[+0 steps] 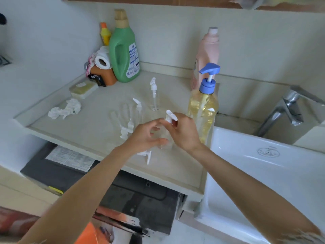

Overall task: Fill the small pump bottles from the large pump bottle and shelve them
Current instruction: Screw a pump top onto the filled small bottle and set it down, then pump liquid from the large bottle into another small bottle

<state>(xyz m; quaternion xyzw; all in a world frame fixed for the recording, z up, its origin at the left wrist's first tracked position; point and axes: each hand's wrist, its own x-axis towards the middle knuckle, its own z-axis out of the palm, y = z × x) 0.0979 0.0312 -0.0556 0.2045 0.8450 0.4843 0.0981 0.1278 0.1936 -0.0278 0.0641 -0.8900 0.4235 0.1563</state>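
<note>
Over the tabletop (98,131), the left hand (146,136) curls around a clear small pump bottle (165,138) while the right hand (182,132) pinches its white pump head (171,115), just beside the large pump bottle (204,110)

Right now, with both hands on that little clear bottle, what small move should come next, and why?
Probably twist the white pump head off: the right hand pinches it while the left hand steadies the small clear plastic bottle, which looks empty. The large yellow-filled, blue-pumped bottle waits beside it.
</note>
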